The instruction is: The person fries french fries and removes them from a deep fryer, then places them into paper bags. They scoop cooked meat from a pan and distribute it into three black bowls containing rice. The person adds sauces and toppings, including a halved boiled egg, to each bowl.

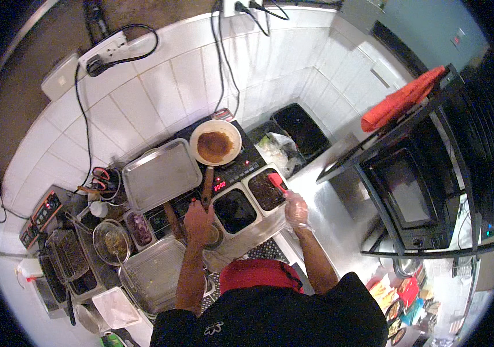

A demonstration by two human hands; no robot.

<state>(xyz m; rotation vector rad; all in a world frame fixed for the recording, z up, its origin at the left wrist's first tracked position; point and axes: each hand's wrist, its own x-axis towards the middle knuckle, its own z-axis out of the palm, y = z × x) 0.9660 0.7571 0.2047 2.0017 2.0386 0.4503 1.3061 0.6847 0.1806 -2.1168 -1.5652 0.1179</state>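
L hand (199, 221), bare, near ctr of frame, is wrapped round the lower end of the brown pan handle (208, 183); R hand (297, 213), in a clear plastic glove, right of ctr, is clamped on a red utensil (277, 183) (brush or spatula, can't tell). Hands well apart. Pan (234, 137) sits just above ctr, pale inside w/ a round brown layer (213, 146) in the middle, on a black cooktop (243, 166) w/ a lit red display. Utensil head is over the right-hand container (276, 209), w/ dark brown contents; can't tell if it touches them. Another container (241, 229), v. dark inside, is btwn the hands. Left of pan: a bare metal tray (162, 175), slightly tilted in view. Lower left: small tub w/ purple bits (140, 228), round bowl (97, 232) w/ yellowish stuff, and a big rectangular tray (157, 274). Steel counter (327, 205) right of R hand, then a black oven (407, 191) at far right; red cloth (400, 101) hangs upper right. Black bin (314, 130) above ctr-right, next to a plastic bag (279, 149). Power strip (104, 53) on tiled wall, upper left.
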